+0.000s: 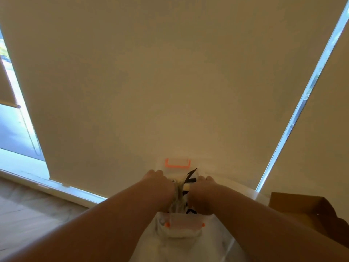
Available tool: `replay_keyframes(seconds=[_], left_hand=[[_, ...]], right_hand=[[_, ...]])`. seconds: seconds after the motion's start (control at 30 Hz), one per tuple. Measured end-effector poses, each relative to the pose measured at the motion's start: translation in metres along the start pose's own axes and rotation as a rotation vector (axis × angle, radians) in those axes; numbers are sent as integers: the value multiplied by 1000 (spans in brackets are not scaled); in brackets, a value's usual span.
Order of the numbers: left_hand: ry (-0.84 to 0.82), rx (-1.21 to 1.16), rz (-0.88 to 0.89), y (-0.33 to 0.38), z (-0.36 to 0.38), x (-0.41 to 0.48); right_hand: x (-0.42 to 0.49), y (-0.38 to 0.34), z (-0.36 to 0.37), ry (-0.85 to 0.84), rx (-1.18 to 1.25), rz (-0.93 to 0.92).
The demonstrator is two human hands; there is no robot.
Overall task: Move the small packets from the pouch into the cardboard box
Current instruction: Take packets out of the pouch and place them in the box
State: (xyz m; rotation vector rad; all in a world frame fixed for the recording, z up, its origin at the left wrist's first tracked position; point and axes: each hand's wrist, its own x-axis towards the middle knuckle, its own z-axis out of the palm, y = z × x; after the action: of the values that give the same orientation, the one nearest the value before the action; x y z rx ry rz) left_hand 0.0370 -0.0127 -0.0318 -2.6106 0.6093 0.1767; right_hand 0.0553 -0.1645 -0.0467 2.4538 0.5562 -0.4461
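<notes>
A clear plastic container [181,230] with orange latches stands on the white table [253,195] at the bottom middle. A white pouch [184,193] with black markings sticks up out of it. My left hand [160,186] and my right hand [202,191] reach into the container from either side, fingers curled down around the pouch. The fingertips are hidden inside. The brown cardboard box [309,210] stands open at the right edge. No small packets show.
A beige roller blind [170,72] fills most of the view behind the table. A window strip [17,129] with a bead chain is at left, another bright gap at right. Wooden floor [28,210] lies at lower left.
</notes>
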Motion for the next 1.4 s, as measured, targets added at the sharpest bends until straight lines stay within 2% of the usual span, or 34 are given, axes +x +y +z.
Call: replay_keyframes(seconds=[0.1, 0.27, 0.33, 0.43, 0.53, 0.6, 0.7, 0.87, 1.1, 1.27, 1.4], left_hand=[[-2, 41, 31, 5, -6, 3], [23, 14, 25, 3, -6, 4], [101, -68, 8, -4, -5, 3], [277, -283, -67, -19, -6, 4], [384, -589, -189, -36, -13, 3], [418, -707, -252, -43, -19, 4], [543, -787, -317, -53, -31, 2], [764, -925, -397, -73, -57, -11], [1041, -973, -348, -86, -107, -43], [1101, -1012, -322, -95, -159, -66], [1212, -1047, -278, -101, -188, -92]], right_hand=[[9, -3, -1, -10, -20, 33], [7, 2, -6, 103, -107, -12], [6, 8, -6, 117, -105, 1], [2, 14, -6, 50, -64, 12], [-2, 20, -5, 34, 190, -8], [-6, 25, -9, 59, 346, -18], [-12, 34, -15, 192, 480, 60], [-36, 69, -29, 572, 824, 257], [-96, 113, -67, 896, 1234, 413], [-152, 135, -103, 1099, 1315, 461], [-193, 145, -119, 1248, 1297, 460]])
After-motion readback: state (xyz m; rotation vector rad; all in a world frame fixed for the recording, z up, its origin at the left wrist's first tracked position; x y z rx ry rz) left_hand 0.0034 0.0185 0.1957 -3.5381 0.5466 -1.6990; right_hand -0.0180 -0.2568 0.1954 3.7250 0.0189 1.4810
